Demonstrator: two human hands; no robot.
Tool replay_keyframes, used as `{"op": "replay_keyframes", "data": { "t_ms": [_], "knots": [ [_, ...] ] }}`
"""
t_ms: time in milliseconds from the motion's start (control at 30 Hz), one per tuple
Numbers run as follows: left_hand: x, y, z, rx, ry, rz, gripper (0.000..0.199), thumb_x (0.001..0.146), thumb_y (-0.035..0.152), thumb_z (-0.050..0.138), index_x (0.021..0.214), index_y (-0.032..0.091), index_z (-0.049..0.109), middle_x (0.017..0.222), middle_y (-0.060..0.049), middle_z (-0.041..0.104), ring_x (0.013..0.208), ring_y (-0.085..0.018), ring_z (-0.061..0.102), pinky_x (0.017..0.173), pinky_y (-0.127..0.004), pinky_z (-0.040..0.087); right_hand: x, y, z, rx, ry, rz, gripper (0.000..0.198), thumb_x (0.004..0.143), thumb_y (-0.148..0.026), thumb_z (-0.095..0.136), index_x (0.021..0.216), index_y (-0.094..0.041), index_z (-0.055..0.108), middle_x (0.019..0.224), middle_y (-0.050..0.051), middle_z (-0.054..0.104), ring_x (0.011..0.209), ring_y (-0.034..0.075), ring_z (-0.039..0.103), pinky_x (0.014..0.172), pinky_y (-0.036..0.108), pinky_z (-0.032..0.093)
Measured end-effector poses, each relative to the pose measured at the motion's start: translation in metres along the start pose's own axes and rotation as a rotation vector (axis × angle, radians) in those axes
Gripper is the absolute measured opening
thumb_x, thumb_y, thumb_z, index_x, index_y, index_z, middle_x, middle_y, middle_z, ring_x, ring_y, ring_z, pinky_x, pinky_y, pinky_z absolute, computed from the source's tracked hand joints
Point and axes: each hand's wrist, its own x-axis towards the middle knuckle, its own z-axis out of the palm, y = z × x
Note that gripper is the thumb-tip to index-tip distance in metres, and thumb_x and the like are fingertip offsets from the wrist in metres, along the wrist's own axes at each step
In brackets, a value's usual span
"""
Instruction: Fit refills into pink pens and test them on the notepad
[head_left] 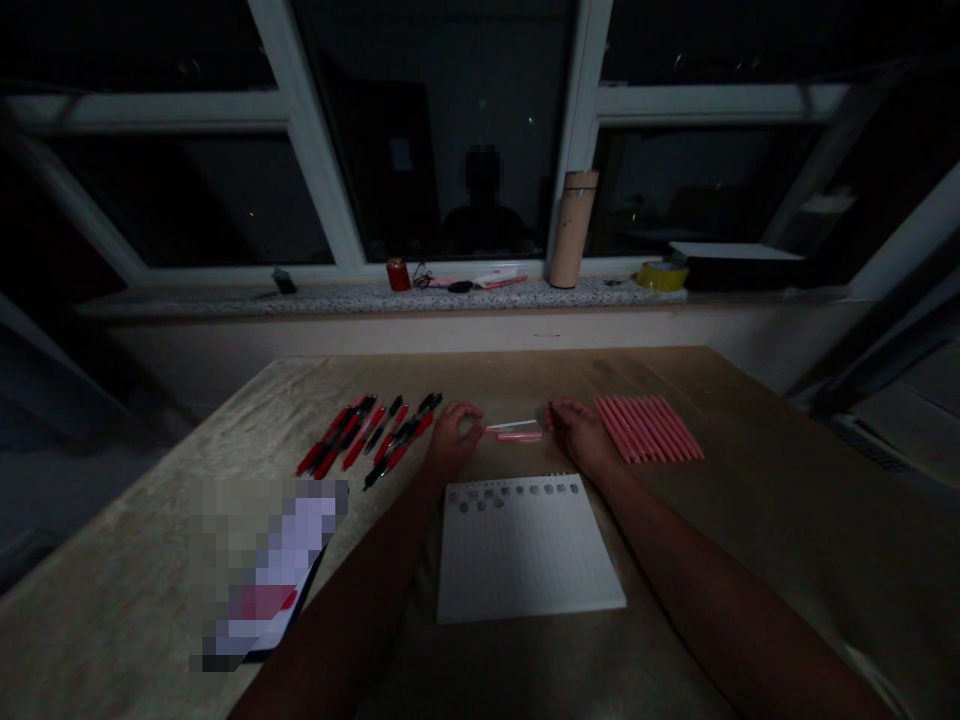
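Note:
My left hand (pixel 454 436) rests on the table with its fingers curved and a gap between thumb and forefinger. Just past its thumb tip lies a thin white stick (pixel 517 425), perhaps a pen refill; contact with the thumb is unclear. Below the stick is a short pink tube (pixel 519 437). To their right, my right hand (pixel 579 430) has its fingers curled in, and whatever they hold is hidden. Beside that hand, several pink pen-like tubes (pixel 649 430) lie in a neat row. Red and black pens (pixel 367 435) are spread left of my left hand.
A spiral notepad (pixel 525 560) with small drawings along its top lies between my forearms. At left is a blurred phone-like device (pixel 292 560). On the windowsill (pixel 337 298) stand a tan bottle (pixel 575 230), a red jar (pixel 397 275) and yellow tape (pixel 662 276).

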Motion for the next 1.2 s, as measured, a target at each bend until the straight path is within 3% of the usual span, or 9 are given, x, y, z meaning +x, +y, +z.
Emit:
{"op": "replay_keyframes", "data": {
  "t_ms": [167,300,500,667,833,1200],
  "knots": [
    [-0.003,0.008,0.004,0.326,-0.094,-0.012,0.011,0.075,0.020,0.054,0.082,0.018,0.061,0.094,-0.005,0.059,0.096,-0.020,0.051,0.088,-0.036,0.038,-0.008,0.003,0.007,-0.583,-0.269,-0.224,0.014,0.073,-0.029,0.061,0.081,-0.019,0.065,0.072,0.000,0.063,0.065,0.014,0.055,0.062,0.025,0.042],
    [-0.006,0.011,0.004,0.473,-0.135,-0.010,0.016,0.076,0.018,0.052,0.088,0.019,0.063,0.099,-0.006,0.057,0.099,-0.021,0.049,0.089,-0.037,0.035,-0.012,0.000,0.012,-0.813,-0.389,-0.338,0.012,0.074,-0.020,0.058,0.080,-0.018,0.067,0.076,0.003,0.064,0.071,0.015,0.056,0.066,0.026,0.042],
    [-0.005,0.011,0.003,0.543,-0.189,0.045,0.018,0.079,0.022,0.052,0.091,0.020,0.066,0.106,-0.007,0.055,0.102,-0.023,0.047,0.088,-0.039,0.034,-0.014,-0.006,0.013,-0.846,-0.470,-0.376,0.013,0.073,-0.014,0.057,0.079,-0.018,0.068,0.074,0.003,0.063,0.073,0.015,0.056,0.069,0.026,0.042],
    [-0.004,0.015,0.002,0.585,-0.218,0.092,0.017,0.079,0.024,0.052,0.088,0.021,0.067,0.109,-0.008,0.055,0.106,-0.025,0.046,0.087,-0.041,0.033,-0.014,-0.008,0.014,-0.843,-0.504,-0.508,0.018,0.077,-0.020,0.059,0.093,-0.022,0.068,0.096,0.006,0.065,0.093,0.020,0.056,0.085,0.035,0.040],
    [-0.004,0.017,0.003,0.604,-0.223,0.079,0.014,0.079,0.022,0.052,0.085,0.020,0.065,0.106,-0.008,0.056,0.104,-0.026,0.047,0.086,-0.042,0.033,-0.014,-0.007,0.015,-0.957,-0.573,-0.558,0.024,0.083,-0.028,0.056,0.104,-0.023,0.066,0.109,0.007,0.063,0.103,0.022,0.053,0.091,0.038,0.038],
    [-0.004,0.017,0.007,0.640,-0.221,0.068,0.014,0.082,0.022,0.050,0.084,0.017,0.063,0.107,-0.011,0.057,0.103,-0.027,0.047,0.086,-0.043,0.033,-0.014,-0.006,0.016,-1.047,-0.607,-0.556,0.025,0.086,-0.035,0.053,0.101,-0.023,0.068,0.105,0.008,0.065,0.100,0.022,0.053,0.089,0.038,0.037]
  ]
}}
